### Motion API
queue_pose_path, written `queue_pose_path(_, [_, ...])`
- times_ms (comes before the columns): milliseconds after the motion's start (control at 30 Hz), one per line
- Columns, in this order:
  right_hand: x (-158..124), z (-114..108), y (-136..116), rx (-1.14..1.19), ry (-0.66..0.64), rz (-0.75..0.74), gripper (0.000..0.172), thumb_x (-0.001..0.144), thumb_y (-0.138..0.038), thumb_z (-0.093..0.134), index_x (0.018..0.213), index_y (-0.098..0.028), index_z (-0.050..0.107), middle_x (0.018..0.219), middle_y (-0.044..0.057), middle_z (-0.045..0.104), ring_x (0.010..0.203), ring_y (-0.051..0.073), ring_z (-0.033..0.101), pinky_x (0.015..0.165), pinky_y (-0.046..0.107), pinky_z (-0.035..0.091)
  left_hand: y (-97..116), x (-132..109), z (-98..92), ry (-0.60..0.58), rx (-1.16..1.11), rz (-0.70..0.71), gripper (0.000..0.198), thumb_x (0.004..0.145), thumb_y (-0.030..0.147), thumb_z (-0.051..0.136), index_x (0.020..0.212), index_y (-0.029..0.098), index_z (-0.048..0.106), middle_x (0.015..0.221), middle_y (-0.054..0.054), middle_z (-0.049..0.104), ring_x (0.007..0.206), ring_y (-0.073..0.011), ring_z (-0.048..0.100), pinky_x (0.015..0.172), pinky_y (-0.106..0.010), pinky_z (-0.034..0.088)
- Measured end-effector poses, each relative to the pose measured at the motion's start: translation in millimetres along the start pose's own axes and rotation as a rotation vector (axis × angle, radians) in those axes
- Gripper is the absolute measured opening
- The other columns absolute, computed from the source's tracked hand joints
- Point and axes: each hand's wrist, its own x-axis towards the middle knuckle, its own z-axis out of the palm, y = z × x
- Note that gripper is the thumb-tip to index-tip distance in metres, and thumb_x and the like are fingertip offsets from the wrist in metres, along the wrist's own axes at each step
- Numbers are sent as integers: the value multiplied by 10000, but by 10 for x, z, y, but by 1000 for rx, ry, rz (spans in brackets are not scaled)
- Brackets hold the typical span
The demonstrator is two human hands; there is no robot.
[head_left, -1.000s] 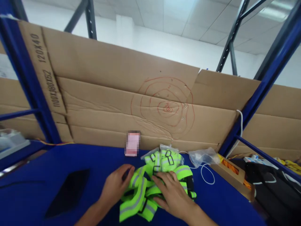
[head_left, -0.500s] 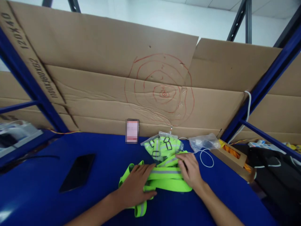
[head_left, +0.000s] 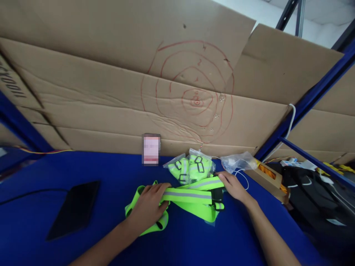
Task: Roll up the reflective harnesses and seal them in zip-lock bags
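Neon green straps with a grey stripe [head_left: 188, 194] lie across the blue table, ending at a black buckle [head_left: 217, 196]. My left hand [head_left: 149, 205] is closed round the bunched left part of the straps, its thumb underneath. At the right, my right hand [head_left: 233, 186] pinches the upper strap near its end, just above the buckle. Behind the straps sit two clear bags holding more green strap and black buckles, one on the left [head_left: 179, 169] and one on the right [head_left: 200, 166].
A phone [head_left: 151, 149] leans on the cardboard wall [head_left: 111, 103]. On the left lies a black tablet [head_left: 73, 208] with a cable. To the right are an empty clear bag [head_left: 240, 162], a white cable, an open cardboard box [head_left: 273, 184] and a black bag [head_left: 302, 207].
My right hand has moved right and up with the upper strap, and my left hand has moved left. The straps are spread wider and the black buckle now shows. The view has shifted.
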Motion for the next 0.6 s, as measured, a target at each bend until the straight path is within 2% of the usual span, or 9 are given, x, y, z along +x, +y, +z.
queue_pose_path(100, [-50,-67,15,130,-184,-4,569,965,-625,547,1349,-213,623,1290,129,699,1163,267,685,1036,449,544,-1,4,-40,5,12,-45,414,867,128,573,1271,217,578,1259,-91,722,1142,-329,676,1002,-519,473])
queue_pose_path(167, [-83,-106,19,294,-332,13,784,825,-605,755,1475,-238,513,1406,123,636,1271,267,637,1105,445,507,5,11,-55,2,13,-58,402,876,145,572,1272,218,579,1254,-93,724,1140,-334,677,998,-524,474])
queue_pose_path(233, [-98,-121,20,462,-404,50,929,736,-546,857,1521,-258,452,1475,121,576,1362,269,569,1174,456,438,5,20,-48,-4,14,-62,400,881,165,577,1278,220,578,1252,-93,725,1137,-339,679,996,-531,476])
queue_pose_path(267, [-98,-120,17,519,-401,70,932,725,-524,872,1518,-266,455,1474,118,572,1372,268,556,1184,460,424,2,23,-37,-9,15,-63,401,881,173,580,1280,221,578,1251,-94,726,1137,-341,680,995,-532,477])
queue_pose_path(333, [-91,-114,3,549,-360,92,878,737,-518,864,1491,-268,489,1380,112,630,1300,266,601,1130,456,474,-11,24,-13,-16,25,-62,410,880,183,588,1288,219,576,1250,-98,726,1139,-343,681,997,-533,478])
queue_pose_path(400, [-79,-110,-25,492,-305,93,775,791,-525,820,1459,-264,526,1253,99,678,1175,255,651,1036,435,533,-30,16,-6,-23,34,-48,415,893,200,584,1307,216,566,1272,-105,718,1161,-338,675,1009,-533,474])
queue_pose_path(467, [-71,-96,-67,369,-220,42,671,836,-538,776,1412,-263,567,1224,94,670,1132,248,650,1001,420,539,-40,6,-40,-35,46,-5,434,940,275,574,1368,219,529,1339,-118,687,1220,-340,649,1049,-561,447])
queue_pose_path(533, [-67,-49,-116,245,-115,-56,607,857,-564,746,1360,-262,591,1299,102,622,1212,261,607,1060,433,499,-7,11,-122,-44,76,62,580,969,458,581,1480,226,434,1444,-147,615,1313,-373,589,1117,-655,361])
queue_pose_path(600, [-69,39,-167,130,-36,-134,610,872,-602,711,1361,-267,569,1391,115,562,1330,287,534,1144,474,430,106,53,-233,-42,116,125,836,931,653,576,1586,225,283,1531,-190,526,1390,-418,512,1151,-753,240])
